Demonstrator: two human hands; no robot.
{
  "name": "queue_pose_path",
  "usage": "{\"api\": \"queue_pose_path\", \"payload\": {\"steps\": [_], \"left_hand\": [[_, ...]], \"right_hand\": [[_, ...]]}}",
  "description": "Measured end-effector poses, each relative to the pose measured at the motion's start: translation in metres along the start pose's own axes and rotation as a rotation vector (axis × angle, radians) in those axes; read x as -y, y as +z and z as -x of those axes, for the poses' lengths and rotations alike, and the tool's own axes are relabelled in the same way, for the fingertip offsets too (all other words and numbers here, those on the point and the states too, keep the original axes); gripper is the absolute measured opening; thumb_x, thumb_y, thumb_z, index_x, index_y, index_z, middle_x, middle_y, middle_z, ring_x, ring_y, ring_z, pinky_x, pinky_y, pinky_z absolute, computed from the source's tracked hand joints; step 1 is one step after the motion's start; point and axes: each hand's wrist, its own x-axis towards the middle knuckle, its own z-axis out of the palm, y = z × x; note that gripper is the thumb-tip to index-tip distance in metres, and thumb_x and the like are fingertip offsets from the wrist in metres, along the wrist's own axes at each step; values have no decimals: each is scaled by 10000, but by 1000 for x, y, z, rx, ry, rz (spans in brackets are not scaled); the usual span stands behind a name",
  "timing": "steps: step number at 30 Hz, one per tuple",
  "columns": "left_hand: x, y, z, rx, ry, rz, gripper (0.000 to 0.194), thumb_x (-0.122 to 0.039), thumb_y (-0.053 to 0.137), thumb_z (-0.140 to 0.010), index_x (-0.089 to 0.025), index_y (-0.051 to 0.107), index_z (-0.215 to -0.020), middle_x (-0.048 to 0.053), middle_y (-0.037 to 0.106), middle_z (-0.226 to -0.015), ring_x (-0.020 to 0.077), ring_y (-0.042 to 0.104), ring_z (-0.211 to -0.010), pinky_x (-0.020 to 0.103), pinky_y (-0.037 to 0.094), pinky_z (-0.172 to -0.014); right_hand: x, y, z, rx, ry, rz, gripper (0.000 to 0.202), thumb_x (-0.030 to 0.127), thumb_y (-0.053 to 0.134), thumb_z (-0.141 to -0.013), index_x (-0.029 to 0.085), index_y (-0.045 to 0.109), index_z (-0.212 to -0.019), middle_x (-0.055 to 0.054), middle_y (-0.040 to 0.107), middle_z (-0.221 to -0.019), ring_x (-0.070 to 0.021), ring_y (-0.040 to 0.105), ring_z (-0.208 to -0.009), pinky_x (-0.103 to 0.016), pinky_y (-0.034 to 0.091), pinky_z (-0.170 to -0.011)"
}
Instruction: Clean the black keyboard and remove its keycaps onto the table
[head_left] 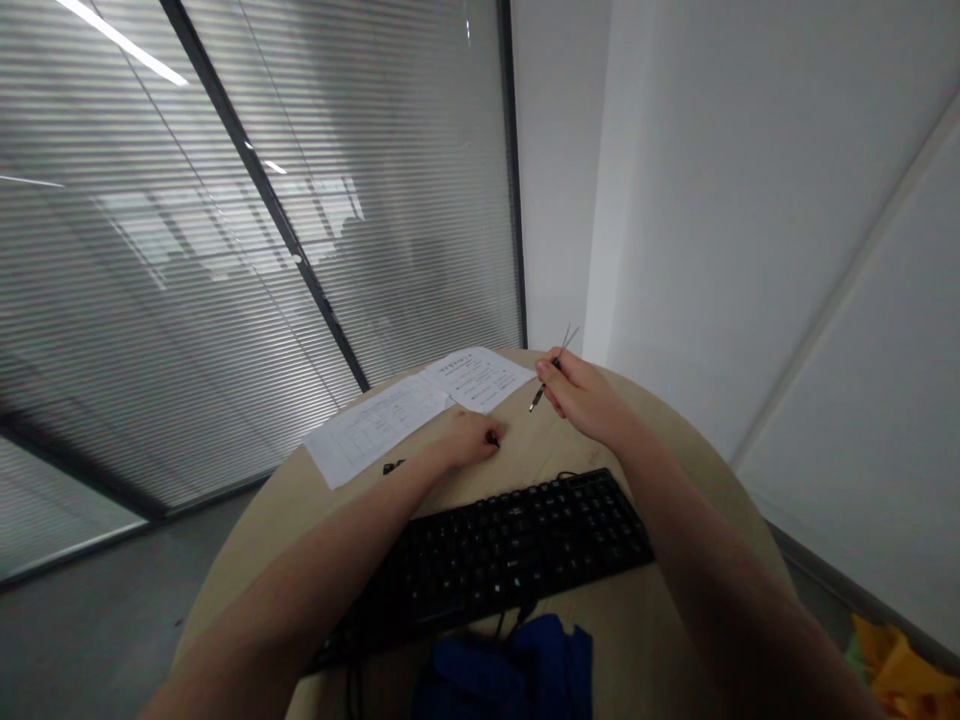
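Observation:
My right hand (574, 392) is closed round a thin dark tool (537, 397) with a metal tip pointing down and two thin wires or prongs sticking up above the fingers. Lower and to the left, my left hand (474, 438) rests near the tabletop with its fingers curled on a small black piece (492, 438). A black keyboard (517, 550) lies below both hands, partly covered by my left forearm. Another small black piece (393, 467) sits on the table beside that forearm.
Two printed sheets (382, 425) lie at the far side of the round wooden table (675, 440). Blue cloth (514, 670) and black cables are at the near edge. Behind are a glass partition with blinds and a white wall; something yellow (904, 670) is at the lower right.

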Motion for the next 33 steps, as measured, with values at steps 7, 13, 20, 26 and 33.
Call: {"api": "queue_pose_path", "payload": {"steps": [7, 13, 20, 26, 33], "left_hand": [[4, -5, 0, 48, -23, -39, 172, -265, 671, -747, -271, 743, -903, 12, 751, -922, 226, 655, -894, 335, 457, -876], [5, -7, -1, 62, -16, -1, 240, -312, 704, -746, -276, 751, -978, 11, 762, -949, 227, 669, -900, 325, 465, -872], [12, -51, 29, -217, -68, 204, 347, -419, 608, -875, -202, 725, -1120, 76, 744, -1114, 244, 660, -1020, 351, 478, -935], [17, -77, 117, -229, -172, 339, 339, -469, 542, -918, -214, 743, -1016, 42, 759, -978, 208, 671, -854, 315, 510, -784], [14, -23, 168, -54, -50, 377, 253, -342, 518, -939, -216, 737, -956, 35, 754, -956, 192, 679, -871, 300, 501, -808]], "right_hand": [[0, 0, 0, -11, 18, 6, 285, 490, 446, -985, 238, 485, -857, 34, 513, -629, -157, 499, -606, -286, 390, -586], [1, 2, -1, 37, 23, 12, 284, 468, 447, -988, 236, 480, -828, 26, 507, -629, -158, 496, -606, -288, 387, -578], [-6, 1, -1, 25, 46, -2, 295, 499, 444, -986, 237, 485, -858, 38, 498, -617, -152, 483, -586, -282, 387, -563], [-9, 14, 3, 160, 9, -15, 261, 462, 437, -1002, 237, 491, -883, 38, 495, -615, -146, 473, -559, -279, 388, -538], [-11, 59, 26, 445, 101, -12, 259, 451, 439, -1012, 228, 480, -886, 59, 488, -627, -120, 458, -547, -261, 388, -560]]}}
